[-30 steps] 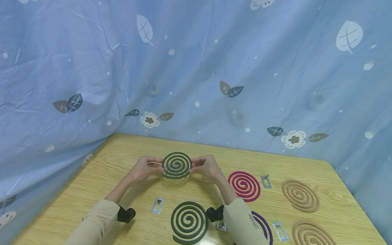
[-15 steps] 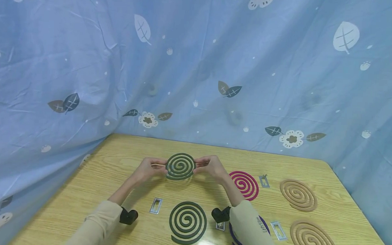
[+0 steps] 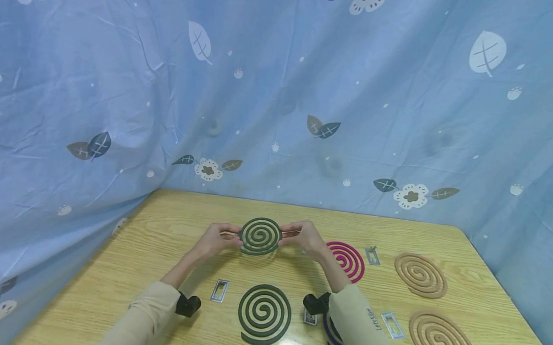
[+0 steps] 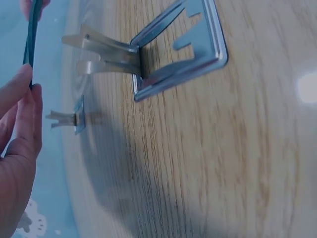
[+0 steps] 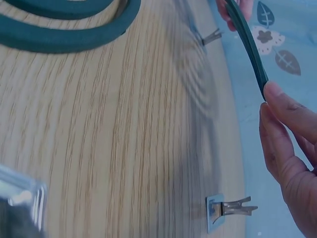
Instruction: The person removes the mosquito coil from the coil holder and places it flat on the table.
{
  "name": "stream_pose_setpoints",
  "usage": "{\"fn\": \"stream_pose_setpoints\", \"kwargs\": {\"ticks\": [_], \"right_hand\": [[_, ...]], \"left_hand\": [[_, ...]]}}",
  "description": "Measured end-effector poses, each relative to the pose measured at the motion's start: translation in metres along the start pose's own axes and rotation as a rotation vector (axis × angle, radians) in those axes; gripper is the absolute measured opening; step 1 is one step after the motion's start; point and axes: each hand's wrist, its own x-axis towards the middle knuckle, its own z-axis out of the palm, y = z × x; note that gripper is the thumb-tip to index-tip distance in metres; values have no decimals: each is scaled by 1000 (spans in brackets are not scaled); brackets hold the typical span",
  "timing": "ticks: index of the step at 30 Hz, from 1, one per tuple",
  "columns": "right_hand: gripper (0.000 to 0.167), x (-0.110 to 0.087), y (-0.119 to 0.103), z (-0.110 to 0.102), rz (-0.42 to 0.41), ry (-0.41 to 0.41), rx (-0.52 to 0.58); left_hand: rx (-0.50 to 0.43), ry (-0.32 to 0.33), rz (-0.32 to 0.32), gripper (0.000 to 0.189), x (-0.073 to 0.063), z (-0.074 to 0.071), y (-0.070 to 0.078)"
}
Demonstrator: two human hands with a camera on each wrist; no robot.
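A dark green mosquito coil (image 3: 262, 218) is held up above the far part of the wooden table, between both hands. My left hand (image 3: 216, 240) pinches its left edge between thumb and fingers, and my right hand (image 3: 305, 237) pinches the right edge. Both wrist views show the coil nearly edge-on, with the left fingers (image 4: 25, 109) and right fingers (image 5: 277, 134) at its rim. A second green coil (image 3: 264, 323) lies flat on the table, nearer to me. Left of that coil is a metal coil stand (image 3: 214, 297), its prong bent upward in the left wrist view.
To the right lie a magenta coil (image 3: 359, 267), a purple coil (image 3: 332, 344) partly under the right sleeve, and two tan coils (image 3: 420, 275). More metal stands (image 3: 395, 335) are spread among them. Blue patterned cloth (image 3: 261, 90) hangs behind the table's far edge.
The held green coil and both hands have shifted a little to the right. Both hands keep their pinch on its rim. The coils and stands on the table stay where they were.
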Motion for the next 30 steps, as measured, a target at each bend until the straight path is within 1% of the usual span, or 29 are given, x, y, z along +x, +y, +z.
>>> {"fn": "stream_pose_setpoints", "kwargs": {"ticks": [3,9,13,16,22,27,30], "right_hand": [[35,0,2,-3,10,2,-6],[36,-3,6,-8,-2,-12,-15],[37,-4,9,-12,-7,-22,-22],[37,-4,10,-14,3,-22,-31],[36,-5,12,-14,37,6,-60],[35,-5,13,-12,48,28,-56],[34,-6,12,-11,62,60,-55]], "left_hand": [[13,-1,-1,40,2,3,0],[48,-2,-8,40,5,10,-1],[48,-6,-7,39,7,13,1],[57,-18,-3,39,9,15,1],[119,-23,-31,38,11,19,2],[124,-8,-59,36,13,22,2],[143,-9,-55,36,16,24,2]]}}
